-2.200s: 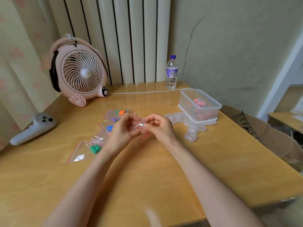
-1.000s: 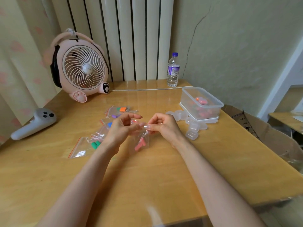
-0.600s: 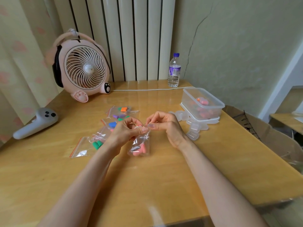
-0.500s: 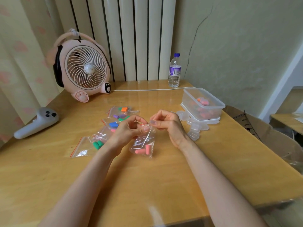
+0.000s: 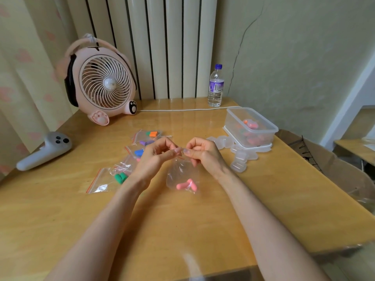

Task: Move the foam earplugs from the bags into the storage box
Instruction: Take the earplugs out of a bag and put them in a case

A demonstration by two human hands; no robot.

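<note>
Over the middle of the table, my left hand [image 5: 154,157] and my right hand [image 5: 203,154] both pinch the top edge of a small clear zip bag [image 5: 180,173]. The bag hangs down, and two pink earplugs [image 5: 185,185] lie at its bottom. Several more zip bags with green [image 5: 120,177], blue [image 5: 139,152], purple [image 5: 147,142] and orange [image 5: 153,134] earplugs lie on the table left of my hands. The clear storage box [image 5: 233,122] stands at the right, open, with several pink and orange earplugs inside.
Small clear plastic cases [image 5: 238,166] lie scattered around the box. A pink fan [image 5: 101,84] and its white cable [image 5: 182,109] sit at the back, a water bottle [image 5: 216,86] beside the wall. A grey controller [image 5: 43,151] lies far left. A cardboard box [image 5: 324,159] stands beyond the table's right edge.
The bag with the pink earplugs now hangs lower below my fingers, its body in plain sight. Both hands have stayed at its top edge.
</note>
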